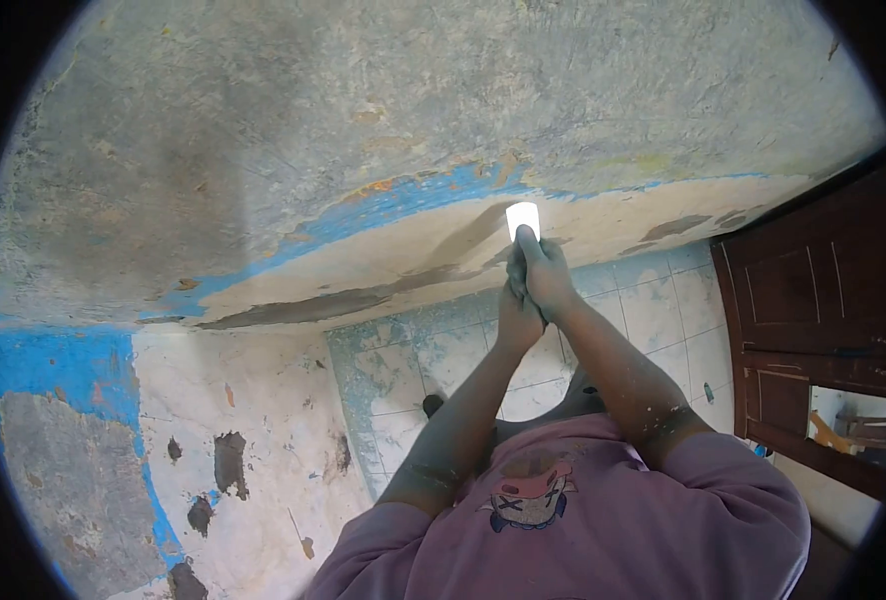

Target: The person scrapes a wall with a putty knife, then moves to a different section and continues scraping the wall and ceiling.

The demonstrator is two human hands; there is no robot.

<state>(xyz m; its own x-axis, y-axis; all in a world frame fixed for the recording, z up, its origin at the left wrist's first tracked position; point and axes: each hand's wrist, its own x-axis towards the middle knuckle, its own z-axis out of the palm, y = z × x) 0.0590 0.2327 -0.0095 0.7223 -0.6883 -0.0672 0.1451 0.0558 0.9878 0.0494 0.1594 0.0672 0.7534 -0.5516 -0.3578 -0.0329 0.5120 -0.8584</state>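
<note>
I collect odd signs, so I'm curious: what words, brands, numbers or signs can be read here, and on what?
No words, brands or numbers can be read.
"X", or close to it: cartoon print on the shirt.
Bright white object: too glaring to show lettering.
Small green item: too small to tell.

The wall [413, 90] looks like bare cement or plaster, grey, rough and matt. Blue paint [441, 190] clings to it in a flaking, ragged-edged strip, above a smoother cream coat [603, 217] broken by coarse grey patches. The side wall [273, 410] is chalky and chipped. Floor tiles [648, 305] appear smooth under a powdery white film. The panelled brown door [788, 295] resembles varnished wood with a slight sheen. The shirt [623, 520] is soft, matt cloth; glare hides the finish of the white object [523, 214].
</note>
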